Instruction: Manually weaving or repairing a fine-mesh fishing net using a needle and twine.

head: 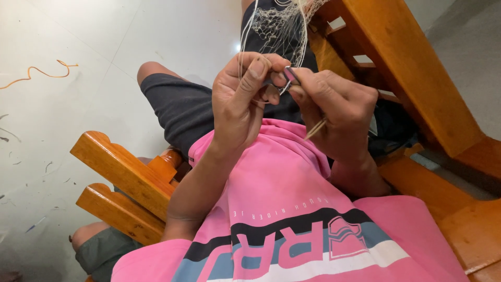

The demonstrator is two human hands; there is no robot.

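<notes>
My left hand (242,104) is raised in front of my chest, its thumb and fingers pinching pale thin threads of a fine net (276,28) that hangs from above. My right hand (339,112) sits just beside it, gripping a small metal tool (288,77) at the threads, with a thin wooden stick (315,129) tucked under its fingers. Both hands meet at the same spot on the net. I wear a pink shirt and dark shorts.
An orange wooden chair armrest (122,177) lies at my left, and a larger wooden frame (412,68) runs along my right. The pale tiled floor (78,120) carries an orange strand (42,73) and small thread scraps. Another person's knee shows at bottom left.
</notes>
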